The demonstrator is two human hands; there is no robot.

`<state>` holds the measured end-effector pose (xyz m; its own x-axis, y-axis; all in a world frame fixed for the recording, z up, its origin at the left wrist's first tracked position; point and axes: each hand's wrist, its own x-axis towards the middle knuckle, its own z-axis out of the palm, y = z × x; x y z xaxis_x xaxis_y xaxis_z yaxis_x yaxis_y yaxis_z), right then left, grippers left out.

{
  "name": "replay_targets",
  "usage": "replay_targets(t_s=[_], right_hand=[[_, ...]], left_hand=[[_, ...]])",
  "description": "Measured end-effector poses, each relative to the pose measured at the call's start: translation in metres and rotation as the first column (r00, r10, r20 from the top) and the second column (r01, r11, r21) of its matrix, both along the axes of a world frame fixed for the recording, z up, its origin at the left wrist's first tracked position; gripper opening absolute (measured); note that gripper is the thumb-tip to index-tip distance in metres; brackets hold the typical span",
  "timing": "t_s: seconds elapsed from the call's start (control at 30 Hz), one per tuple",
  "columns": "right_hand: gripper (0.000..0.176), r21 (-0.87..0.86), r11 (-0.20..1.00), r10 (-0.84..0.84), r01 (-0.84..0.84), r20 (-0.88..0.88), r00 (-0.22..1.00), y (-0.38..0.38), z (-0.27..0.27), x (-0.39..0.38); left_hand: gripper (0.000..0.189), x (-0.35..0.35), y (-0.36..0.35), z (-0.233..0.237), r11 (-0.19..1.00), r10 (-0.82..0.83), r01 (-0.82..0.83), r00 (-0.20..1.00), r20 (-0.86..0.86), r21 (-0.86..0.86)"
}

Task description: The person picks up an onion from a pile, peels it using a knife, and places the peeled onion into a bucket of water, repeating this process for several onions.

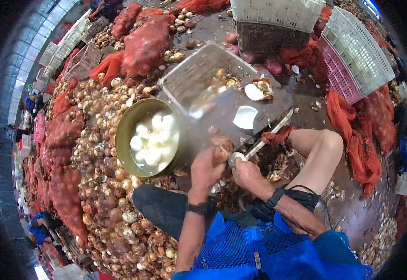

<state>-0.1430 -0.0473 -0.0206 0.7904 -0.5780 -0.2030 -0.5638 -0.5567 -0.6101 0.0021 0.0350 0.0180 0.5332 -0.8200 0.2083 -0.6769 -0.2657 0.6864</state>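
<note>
My left hand (206,169) grips the onion (221,153), seemingly to steady it beside the knife (255,149) my right hand (250,176) clasps

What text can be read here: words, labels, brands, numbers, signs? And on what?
None readable.
Blue sleeve: small pale marks near the edge, too small to tell whether they are letters.
Knife: no lettering I can make out.
Basin: none visible.
White crate: no lettering I can make out.
Far background, left side: too small and blurred to read.
</note>
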Motion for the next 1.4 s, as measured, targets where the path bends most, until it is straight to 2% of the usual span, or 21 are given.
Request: replay_targets(t_s=[0.03,0.07,0.1,0.17,0.27,0.3,0.4,0.5,0.63,0.7,0.8,0.83,0.87,0.93,0.97,1.0,1.27,1.4], right_hand=[[0.023,0.016,0.999,-0.028,0.028,0.025,0.999,0.006,0.000,-0.005],[0.024,0.023,0.998,-0.063,0.062,0.055,0.996,0.006,0.004,-0.006],[0.017,-0.018,0.998,-0.058,0.058,0.000,0.998,0.006,0.004,-0.006],[0.018,-0.005,0.999,-0.041,0.041,0.037,0.998,0.002,0.022,-0.010],[0.021,0.017,1.000,-0.026,0.025,0.073,0.997,0.000,0.028,-0.013],[0.023,0.019,0.999,-0.036,0.034,0.073,0.997,0.000,0.027,-0.014],[0.019,-0.055,0.998,-0.032,0.037,0.082,0.996,-0.002,0.024,-0.015],[0.014,-0.101,0.993,-0.045,0.057,0.111,0.993,-0.001,0.013,-0.015],[0.011,-0.152,0.986,-0.047,0.068,0.135,0.990,-0.002,0.016,-0.013],[0.011,-0.211,0.974,-0.061,0.086,0.120,0.991,-0.002,0.014,-0.011],[0.012,-0.210,0.975,-0.046,0.071,0.120,0.992,-0.003,0.014,-0.007],[0.014,-0.110,0.990,-0.062,0.084,0.187,0.980,-0.004,0.017,-0.007],[0.014,-0.110,0.991,-0.060,0.081,0.187,0.981,-0.005,0.019,-0.007],[0.018,-0.059,0.998,-0.004,0.016,0.197,0.980,-0.007,0.024,-0.008],[0.021,-0.054,0.998,-0.013,0.019,0.113,0.993,-0.007,0.028,-0.009],[0.021,-0.056,0.998,-0.011,0.017,0.112,0.994,-0.008,0.028,-0.009],[0.012,-0.234,0.971,-0.022,0.042,0.085,0.996,-0.012,0.023,-0.010],[0.009,-0.239,0.971,-0.013,0.032,0.079,0.997,-0.011,0.023,-0.006]], left_hand=[[0.042,-0.001,0.003,0.000,1.000,0.016,-0.017,0.997,-0.078,-0.006],[0.042,-0.001,0.002,-0.001,1.000,0.013,-0.014,0.997,-0.078,-0.009],[0.046,0.000,0.003,-0.003,0.998,0.061,-0.061,0.979,-0.197,0.006],[0.055,0.006,0.006,-0.009,0.989,0.145,-0.127,0.897,-0.418,0.071],[0.057,0.013,0.010,-0.017,0.983,0.181,-0.147,0.849,-0.496,0.109],[0.060,0.016,0.011,-0.021,0.976,0.200,-0.138,0.877,-0.438,0.171],[0.063,0.015,0.010,-0.021,0.983,0.181,-0.134,0.852,-0.492,0.129],[0.064,0.017,0.007,-0.020,0.990,0.128,-0.089,0.886,-0.446,0.107],[0.062,0.016,0.004,-0.016,0.988,0.136,-0.078,0.860,-0.493,0.136],[0.060,0.016,0.003,-0.021,0.992,0.077,-0.035,0.920,-0.383,0.118],[0.058,0.017,0.004,-0.023,0.986,0.106,-0.051,0.923,-0.370,0.156],[0.059,0.018,0.005,-0.023,0.991,0.080,-0.034,0.927,-0.367,0.131],[0.059,0.018,0.005,-0.018,0.991,0.083,-0.036,0.927,-0.367,0.132],[0.059,0.018,0.005,-0.009,0.982,0.150,-0.073,0.868,-0.474,0.177],[0.060,0.020,0.003,-0.014,0.987,0.142,-0.097,0.899,-0.415,0.127],[0.060,0.019,0.005,-0.017,0.987,0.143,-0.098,0.898,-0.417,0.126],[0.056,0.015,0.003,-0.017,0.994,0.070,-0.032,0.919,-0.387,0.104],[0.054,0.013,0.002,-0.012,0.991,0.091,-0.043,0.908,-0.409,0.125]])
